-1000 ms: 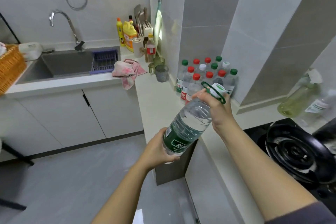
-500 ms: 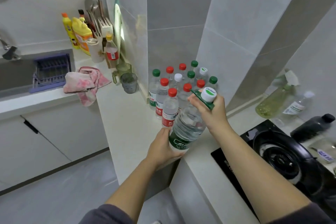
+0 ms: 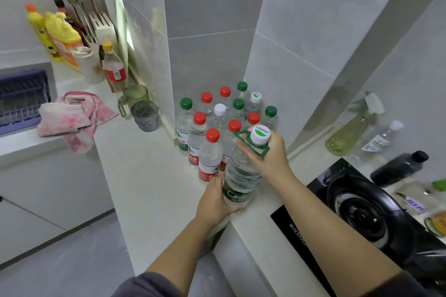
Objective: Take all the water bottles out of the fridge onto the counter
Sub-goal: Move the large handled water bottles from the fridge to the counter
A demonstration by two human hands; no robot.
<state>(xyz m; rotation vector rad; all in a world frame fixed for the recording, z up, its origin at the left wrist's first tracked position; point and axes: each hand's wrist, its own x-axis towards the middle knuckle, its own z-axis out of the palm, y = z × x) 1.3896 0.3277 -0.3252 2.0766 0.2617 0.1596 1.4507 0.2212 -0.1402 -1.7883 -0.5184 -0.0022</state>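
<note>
A large clear plastic water bottle with a white cap and green carrying loop is held tilted just in front of the cluster of small clear bottles with red, green and white caps, which stands on the pale surface. Its green-labelled lower part is gripped by the left hand, fingers curled round it. Its neck is clasped by the right hand, fingers wrapped below the cap. Whether the base touches the surface cannot be told. A black gas hob lies right of the cluster.
</note>
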